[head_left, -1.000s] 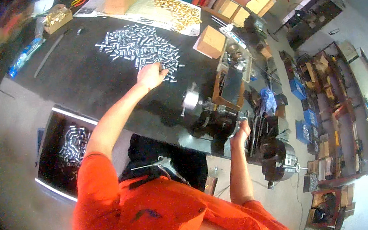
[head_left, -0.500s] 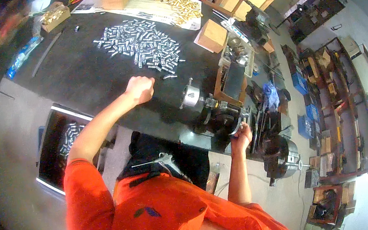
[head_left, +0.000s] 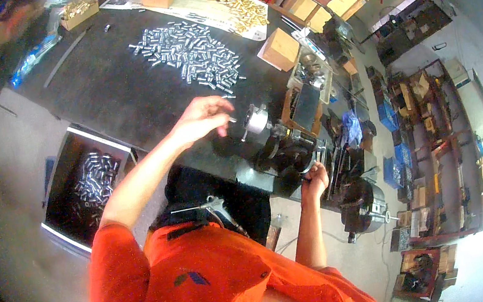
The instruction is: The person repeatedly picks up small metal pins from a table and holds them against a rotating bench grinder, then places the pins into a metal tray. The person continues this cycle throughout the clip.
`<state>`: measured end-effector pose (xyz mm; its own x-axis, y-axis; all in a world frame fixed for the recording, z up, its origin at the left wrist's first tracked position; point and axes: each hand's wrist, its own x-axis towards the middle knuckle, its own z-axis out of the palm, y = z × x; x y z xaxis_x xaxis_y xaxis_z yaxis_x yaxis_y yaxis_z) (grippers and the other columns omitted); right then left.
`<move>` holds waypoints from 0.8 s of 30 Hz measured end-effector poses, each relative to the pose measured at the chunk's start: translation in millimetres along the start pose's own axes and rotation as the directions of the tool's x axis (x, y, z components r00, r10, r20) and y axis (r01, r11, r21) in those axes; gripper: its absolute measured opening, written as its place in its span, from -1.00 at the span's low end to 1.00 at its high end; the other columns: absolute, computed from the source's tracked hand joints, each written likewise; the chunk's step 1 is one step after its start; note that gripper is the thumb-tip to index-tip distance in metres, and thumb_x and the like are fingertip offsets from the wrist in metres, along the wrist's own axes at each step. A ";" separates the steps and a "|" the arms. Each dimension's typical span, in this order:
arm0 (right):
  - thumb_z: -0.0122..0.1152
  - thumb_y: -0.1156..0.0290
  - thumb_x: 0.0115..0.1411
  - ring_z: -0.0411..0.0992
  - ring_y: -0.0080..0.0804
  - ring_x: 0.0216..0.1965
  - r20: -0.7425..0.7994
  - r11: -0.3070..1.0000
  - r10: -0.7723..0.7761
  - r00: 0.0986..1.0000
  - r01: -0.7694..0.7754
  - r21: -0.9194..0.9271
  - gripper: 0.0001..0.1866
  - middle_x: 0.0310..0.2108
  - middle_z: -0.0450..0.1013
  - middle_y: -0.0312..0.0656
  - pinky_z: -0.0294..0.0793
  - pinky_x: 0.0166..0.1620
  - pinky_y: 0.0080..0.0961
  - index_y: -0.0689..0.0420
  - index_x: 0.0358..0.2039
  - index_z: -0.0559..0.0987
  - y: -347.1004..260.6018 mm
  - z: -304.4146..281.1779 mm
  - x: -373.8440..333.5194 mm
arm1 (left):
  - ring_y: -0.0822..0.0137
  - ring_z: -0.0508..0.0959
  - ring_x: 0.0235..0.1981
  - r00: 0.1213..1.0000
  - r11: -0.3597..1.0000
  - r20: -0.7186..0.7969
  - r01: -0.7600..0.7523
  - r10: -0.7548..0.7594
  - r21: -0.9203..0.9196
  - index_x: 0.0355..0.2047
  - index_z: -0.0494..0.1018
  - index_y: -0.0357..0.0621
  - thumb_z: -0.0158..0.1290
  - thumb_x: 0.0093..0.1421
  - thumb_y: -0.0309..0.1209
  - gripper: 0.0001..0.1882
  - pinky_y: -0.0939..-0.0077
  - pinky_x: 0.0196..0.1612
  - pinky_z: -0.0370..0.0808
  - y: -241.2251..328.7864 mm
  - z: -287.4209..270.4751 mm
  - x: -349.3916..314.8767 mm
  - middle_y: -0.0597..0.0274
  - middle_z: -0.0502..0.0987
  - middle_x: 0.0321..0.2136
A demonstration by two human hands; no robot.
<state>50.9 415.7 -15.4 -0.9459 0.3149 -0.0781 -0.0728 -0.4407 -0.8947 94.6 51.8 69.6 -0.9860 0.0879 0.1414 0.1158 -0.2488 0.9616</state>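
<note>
My left hand [head_left: 205, 119] is over the dark workbench, with a small silvery metal piece [head_left: 232, 119] at its fingertips. Just right of it is the silver chuck [head_left: 257, 119] of a small bench machine [head_left: 284, 148], a short peg jutting from the chuck's lower left. My right hand [head_left: 316, 180] is closed around a shiny handle at the machine's right end; the fingers partly hide it. Beyond my left hand, many small silver metal cylinders [head_left: 188, 53] lie in a loose heap on the bench.
Brass-coloured pieces [head_left: 236, 6] lie on paper at the back, near wooden blocks [head_left: 280, 50]. An open dark bin [head_left: 64, 207] at the left holds silver pieces. An air blow gun [head_left: 215, 207] lies at my lap. A motor-like machine [head_left: 363, 205] and shelves [head_left: 438, 148] stand to the right.
My left hand has moved right toward the chuck, its fist loosening so that the fingers extend. The chuck's peg has turned from the top to the lower left. My right hand stays on the handle.
</note>
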 end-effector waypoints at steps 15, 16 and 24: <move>-0.02 0.38 0.08 0.05 -0.65 -0.70 0.099 1.000 -0.019 0.995 0.019 0.001 -0.87 -0.68 0.18 -0.39 0.03 -0.62 -0.68 0.17 -0.50 0.40 -27.2 3.5 -23.4 | 0.36 0.53 -0.52 0.994 0.999 0.112 0.016 -0.012 -0.038 -0.35 0.39 -0.37 0.00 0.06 -0.55 -0.86 0.56 -0.38 0.46 1.4 8.3 17.4 0.10 0.49 -0.51; -0.03 0.40 0.08 0.04 -0.65 -0.69 0.158 1.000 -0.004 0.987 0.003 0.007 -0.88 -0.68 0.18 -0.39 0.02 -0.61 -0.68 0.18 -0.48 0.39 -34.7 -2.3 -21.8 | 0.36 0.52 -0.52 0.993 0.998 0.114 0.021 -0.014 -0.058 -0.36 0.39 -0.36 0.00 0.05 -0.56 -0.86 0.56 -0.38 0.46 1.9 8.9 17.6 0.11 0.49 -0.51; -0.21 0.34 0.10 -0.04 -0.67 -0.77 0.326 0.998 -0.060 0.943 0.060 0.010 -0.80 -0.74 0.06 -0.42 -0.07 -0.76 -0.70 0.14 -0.56 0.35 -90.2 54.0 16.3 | 0.39 0.52 -0.52 0.987 1.000 0.162 -0.003 0.005 -0.014 -0.38 0.39 -0.32 0.02 0.02 -0.59 -0.88 0.58 -0.39 0.46 0.4 7.1 22.5 0.15 0.48 -0.51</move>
<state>25.0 415.2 87.8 -0.9912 0.0489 0.1232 -0.1322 -0.4295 -0.8934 73.2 60.6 74.8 -0.9529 0.2418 0.1829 0.1173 -0.2624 0.9578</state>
